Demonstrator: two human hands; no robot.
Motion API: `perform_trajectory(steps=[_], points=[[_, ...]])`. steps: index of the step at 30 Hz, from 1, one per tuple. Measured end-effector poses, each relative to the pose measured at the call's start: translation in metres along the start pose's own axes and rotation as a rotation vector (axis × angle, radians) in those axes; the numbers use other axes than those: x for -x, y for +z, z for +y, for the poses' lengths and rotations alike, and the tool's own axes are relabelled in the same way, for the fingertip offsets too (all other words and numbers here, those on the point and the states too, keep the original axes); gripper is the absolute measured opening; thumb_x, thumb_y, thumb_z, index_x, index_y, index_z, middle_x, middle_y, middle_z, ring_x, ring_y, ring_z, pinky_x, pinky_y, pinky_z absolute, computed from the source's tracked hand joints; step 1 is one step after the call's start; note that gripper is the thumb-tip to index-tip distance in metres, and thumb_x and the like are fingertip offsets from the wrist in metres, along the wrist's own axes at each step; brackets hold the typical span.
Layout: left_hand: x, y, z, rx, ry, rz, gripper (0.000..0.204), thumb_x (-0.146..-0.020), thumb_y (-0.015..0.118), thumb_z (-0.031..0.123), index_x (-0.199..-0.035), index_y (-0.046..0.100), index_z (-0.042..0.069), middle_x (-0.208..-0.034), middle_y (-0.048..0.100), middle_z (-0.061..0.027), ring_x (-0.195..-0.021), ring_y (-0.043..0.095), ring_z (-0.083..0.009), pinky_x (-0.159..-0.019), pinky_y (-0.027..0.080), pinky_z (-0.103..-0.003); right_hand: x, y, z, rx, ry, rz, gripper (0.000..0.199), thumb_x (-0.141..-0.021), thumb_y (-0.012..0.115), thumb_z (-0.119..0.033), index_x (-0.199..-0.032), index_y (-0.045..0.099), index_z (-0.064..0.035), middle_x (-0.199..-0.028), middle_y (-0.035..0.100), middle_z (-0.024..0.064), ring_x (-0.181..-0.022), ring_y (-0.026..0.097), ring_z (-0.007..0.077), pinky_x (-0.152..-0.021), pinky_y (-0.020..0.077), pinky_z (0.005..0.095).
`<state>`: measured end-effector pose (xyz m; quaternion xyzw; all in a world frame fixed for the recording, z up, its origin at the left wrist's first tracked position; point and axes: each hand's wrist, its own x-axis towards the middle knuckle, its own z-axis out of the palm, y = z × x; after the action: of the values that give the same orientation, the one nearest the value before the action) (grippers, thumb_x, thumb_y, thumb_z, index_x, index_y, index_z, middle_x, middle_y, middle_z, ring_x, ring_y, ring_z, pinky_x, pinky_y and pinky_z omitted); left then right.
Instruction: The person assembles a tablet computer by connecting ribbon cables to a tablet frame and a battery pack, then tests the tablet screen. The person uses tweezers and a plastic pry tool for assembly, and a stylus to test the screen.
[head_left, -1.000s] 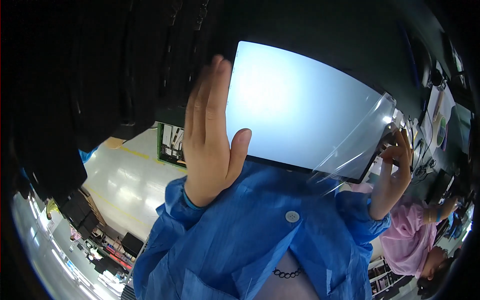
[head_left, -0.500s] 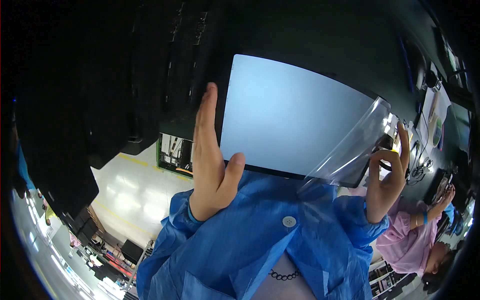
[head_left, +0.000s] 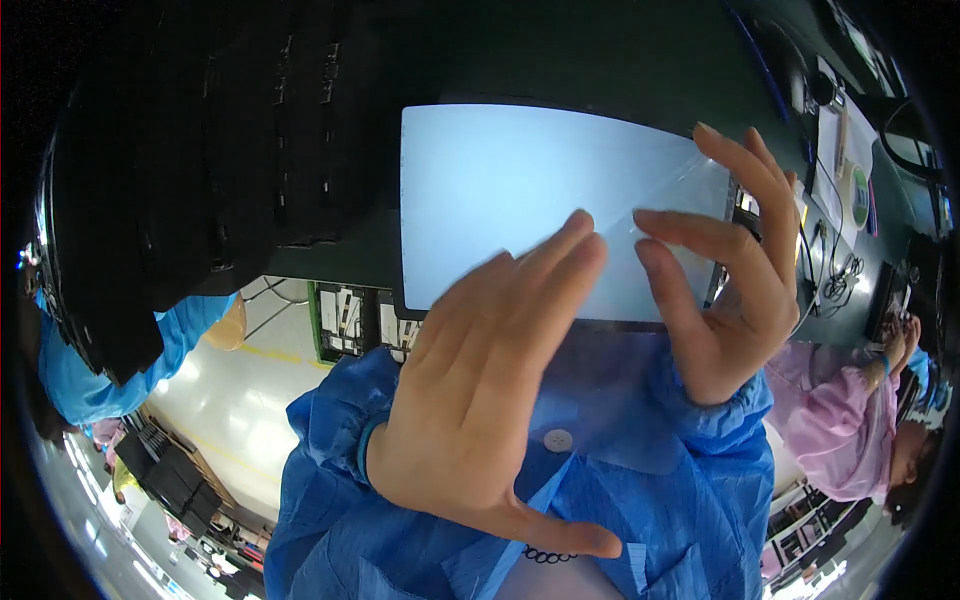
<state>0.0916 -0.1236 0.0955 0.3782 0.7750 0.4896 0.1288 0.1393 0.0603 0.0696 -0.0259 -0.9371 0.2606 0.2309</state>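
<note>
A flat screen panel (head_left: 500, 170) with a bright pale-blue face and dark border lies in front of me. Clear film (head_left: 680, 180) covers its right part, with a crease slanting toward my right fingertips; a sheer part hangs past the near edge over my blue smock. My right hand (head_left: 735, 270) is above the panel's right side, thumb and forefinger pinched at the film's crease, other fingers raised. My left hand (head_left: 490, 380) is over the near edge, back up, fingers stretched out, thumb apart, holding nothing. It hides part of the panel.
Dark equipment (head_left: 230, 150) stands at the left. On the dark green table (head_left: 590, 50) at the right are papers, a roll of tape (head_left: 858, 185) and tangled cables (head_left: 840, 280). A person in a pink sleeve (head_left: 830, 420) works at the far right. A green-edged crate (head_left: 335, 320) sits below the table.
My right hand has moved left over the panel with the film. My left hand has swung from the panel's left edge to over its near edge. The view has shifted.
</note>
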Motion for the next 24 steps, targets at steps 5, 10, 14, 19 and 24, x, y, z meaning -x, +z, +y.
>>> perform_trajectory(steps=[5, 10, 14, 19, 24], points=[[0.006, -0.009, -0.023, -0.194, -0.033, 0.036, 0.025, -0.077, 0.069, 0.004, -0.101, 0.063, 0.0, -0.101, 0.066, -0.0165, -0.093, 0.064, -0.0228, -0.077, 0.051, -0.03, 0.005, 0.006, 0.023, 0.036, 0.051, -0.042, 0.025, -0.066, 0.071, -0.008, -0.091, 0.069, -0.0116, -0.122, 0.058, 0.0105, -0.126, 0.043, 0.0307, -0.108, 0.0184, 0.0562], [0.014, -0.009, -0.06, -0.388, -0.128, 0.338, 0.023, -0.08, 0.055, -0.005, -0.098, 0.066, 0.005, -0.102, 0.068, -0.0099, -0.088, 0.066, -0.0224, -0.071, 0.052, -0.029, 0.018, -0.009, 0.025, 0.409, 0.154, 0.002, 0.022, -0.07, 0.069, -0.003, -0.089, 0.067, -0.0122, -0.102, 0.063, 0.0076, -0.1, 0.057, 0.0254, -0.094, 0.0378, 0.0446], [0.035, 0.009, -0.073, -0.665, 0.307, 0.761, 0.034, -0.076, 0.064, 0.01, -0.105, 0.058, -0.007, -0.103, 0.064, -0.0206, -0.083, 0.063, -0.0311, -0.074, 0.05, -0.032, 0.045, -0.024, -0.013, 0.015, 0.213, -0.141, 0.031, -0.069, 0.068, 0.004, -0.099, 0.065, -0.0027, -0.082, 0.065, 0.0088, -0.066, 0.063, 0.0178, -0.063, 0.051, 0.0296], [0.033, 0.024, -0.044, 0.035, 0.188, 0.033, 0.075, -0.068, 0.072, 0.007, -0.132, 0.033, -0.003, -0.11, 0.055, -0.0222, -0.085, 0.062, -0.0296, -0.069, 0.051, -0.035, 0.036, -0.014, -0.036, -0.693, 0.191, -0.508, 0.071, -0.077, 0.073, -0.027, -0.128, 0.04, 0.0075, -0.122, 0.054, 0.0224, -0.097, 0.063, 0.0313, -0.085, 0.0494, 0.0395], [0.029, 0.029, -0.041, 0.334, -0.364, 0.428, 0.101, -0.068, 0.072, 0.003, -0.144, 0.006, 0.002, -0.132, 0.039, -0.0223, -0.09, 0.064, -0.0271, -0.069, 0.055, -0.032, 0.058, 0.002, -0.028, -0.899, -0.004, -0.401, 0.066, -0.084, 0.063, -0.035, -0.129, 0.04, 0.0078, -0.126, 0.05, 0.025, -0.115, 0.051, 0.0387, -0.099, 0.0374, 0.047]])
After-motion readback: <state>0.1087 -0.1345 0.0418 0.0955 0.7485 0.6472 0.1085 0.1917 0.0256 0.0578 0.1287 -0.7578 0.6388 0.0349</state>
